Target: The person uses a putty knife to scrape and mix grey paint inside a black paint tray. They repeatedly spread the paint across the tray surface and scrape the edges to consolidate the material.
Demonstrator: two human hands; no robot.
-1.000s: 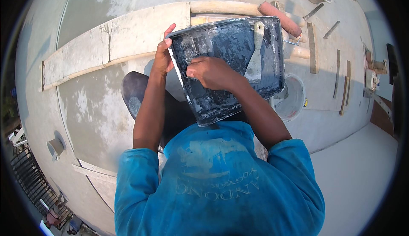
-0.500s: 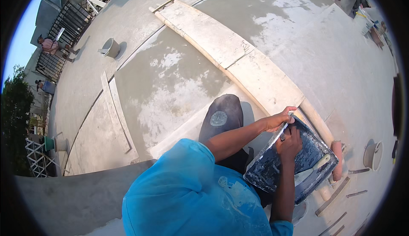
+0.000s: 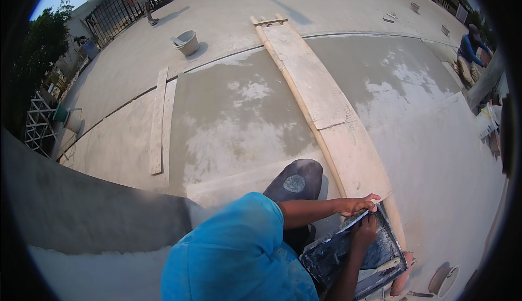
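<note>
The dark, paint-crusted tray (image 3: 326, 252) is at five o'clock in the view, tilted beside the person's knee; what bears its weight cannot be told. The left hand (image 3: 359, 205) is closed over the tray's rim at twelve o'clock, apparently bracing it. The right hand (image 3: 365, 230) is inside the tray just below, fingers curled; whether it holds anything cannot be told. The close placing of both hands suggests pressure there is being met by the opposing grip.

A putty knife (image 3: 389, 264) lies unheld inside the tray towards four o'clock, presumably kept within reach. A reddish roller (image 3: 401, 279) is just outside the rim at four o'clock, probably set aside to leave the tray's interior free. Pale boards (image 3: 310, 81) flanked by poles run from twelve o'clock down towards the tray. One bucket (image 3: 187, 44) stands well apart at eleven o'clock.
</note>
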